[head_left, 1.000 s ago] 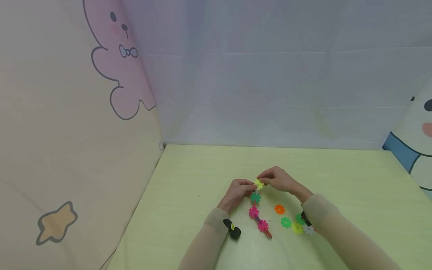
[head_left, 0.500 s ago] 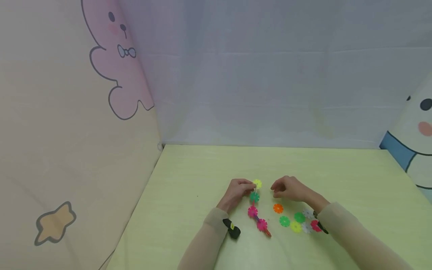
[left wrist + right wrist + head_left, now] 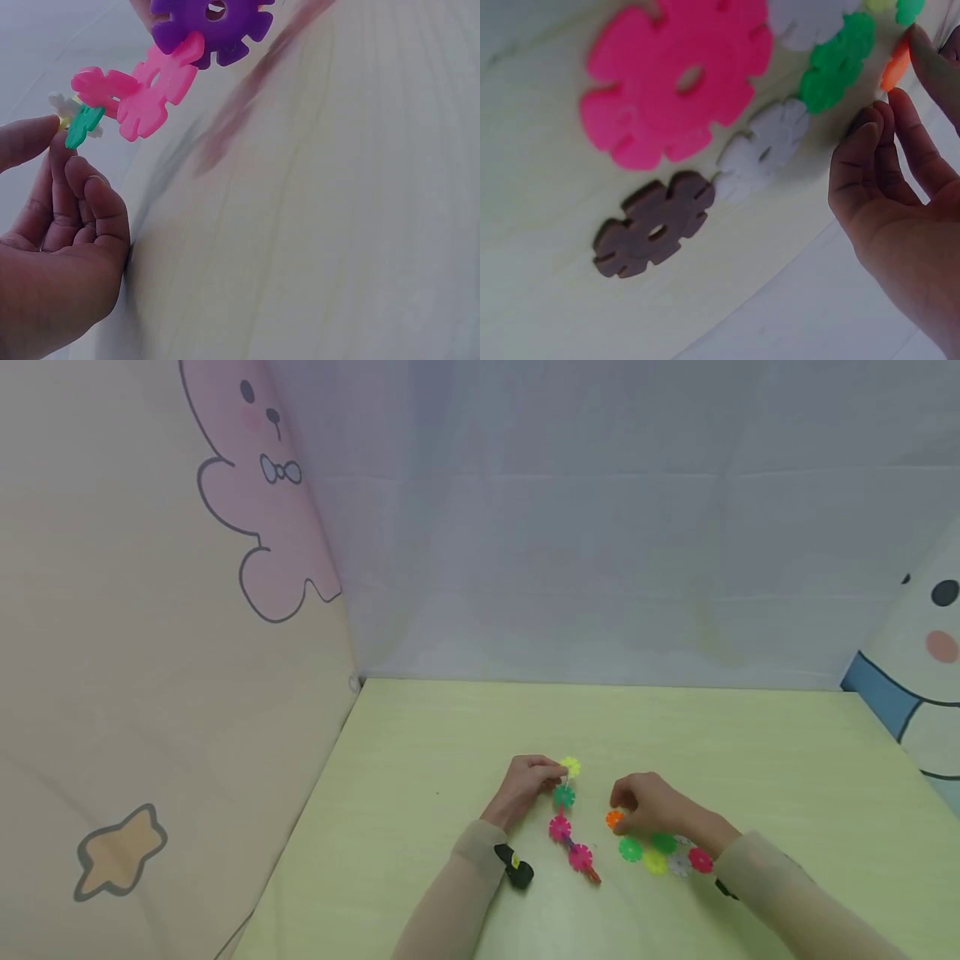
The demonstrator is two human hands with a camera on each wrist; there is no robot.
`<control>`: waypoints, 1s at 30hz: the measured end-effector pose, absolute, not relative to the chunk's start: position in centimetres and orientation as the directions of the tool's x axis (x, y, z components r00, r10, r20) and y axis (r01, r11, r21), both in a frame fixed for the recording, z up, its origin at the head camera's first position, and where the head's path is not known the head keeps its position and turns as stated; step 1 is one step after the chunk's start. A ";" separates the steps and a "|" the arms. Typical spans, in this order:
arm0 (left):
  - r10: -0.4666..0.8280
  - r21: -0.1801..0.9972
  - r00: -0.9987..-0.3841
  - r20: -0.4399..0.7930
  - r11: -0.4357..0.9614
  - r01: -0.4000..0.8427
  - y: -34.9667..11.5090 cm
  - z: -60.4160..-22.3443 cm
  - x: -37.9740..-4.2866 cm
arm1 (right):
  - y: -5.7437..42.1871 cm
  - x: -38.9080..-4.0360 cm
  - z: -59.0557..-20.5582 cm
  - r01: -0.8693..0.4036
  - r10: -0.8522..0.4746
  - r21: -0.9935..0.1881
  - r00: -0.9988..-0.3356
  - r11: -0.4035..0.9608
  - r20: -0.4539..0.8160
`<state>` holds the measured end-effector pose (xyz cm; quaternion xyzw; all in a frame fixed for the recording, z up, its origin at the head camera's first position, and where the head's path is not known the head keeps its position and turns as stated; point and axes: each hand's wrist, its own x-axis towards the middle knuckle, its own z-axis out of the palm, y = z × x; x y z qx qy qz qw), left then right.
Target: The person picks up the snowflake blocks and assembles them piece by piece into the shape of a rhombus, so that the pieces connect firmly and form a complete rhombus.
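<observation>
My left hand pinches the yellow snowflake disc at the far end of a chain of slotted plastic discs. Along the chain a white disc, a green disc, pink discs and a purple disc are slotted together at angles. A red-orange disc forms the near end. My right hand has thumb and finger at opposite edges of a loose orange snowflake disc on the table. In the right wrist view, that orange disc is partly hidden by the fingertips.
Several loose discs lie under and beside the right forearm: light green, yellow, darker green, white, pink and brown. The pale table meets a hanging cloth behind and a printed wall at left.
My right hand has let go of the yellow disc at the chain's end, moved right and toward me, and come down onto the orange disc. My left hand keeps its pinch nearly in place.
</observation>
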<state>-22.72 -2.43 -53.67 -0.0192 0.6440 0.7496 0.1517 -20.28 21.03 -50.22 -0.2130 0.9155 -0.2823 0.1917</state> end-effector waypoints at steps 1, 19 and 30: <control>0.201 0.959 -0.953 -0.227 -0.126 -0.255 -2.4 -53.6 -22.7 | 21.0 -20.2 -50.2 -0.290 -0.501 -0.596 -0.837 0.749 -0.222; 0.171 0.962 -0.955 -0.244 -0.079 -0.260 -2.2 -53.7 -22.8 | 20.5 -20.3 -50.3 -0.356 -0.492 -0.630 -0.870 0.690 -0.046; 0.154 0.960 -0.955 -0.254 -0.077 -0.268 -2.0 -53.4 -22.9 | 18.6 -20.0 -49.9 -0.357 -0.364 -0.682 -0.921 0.638 0.141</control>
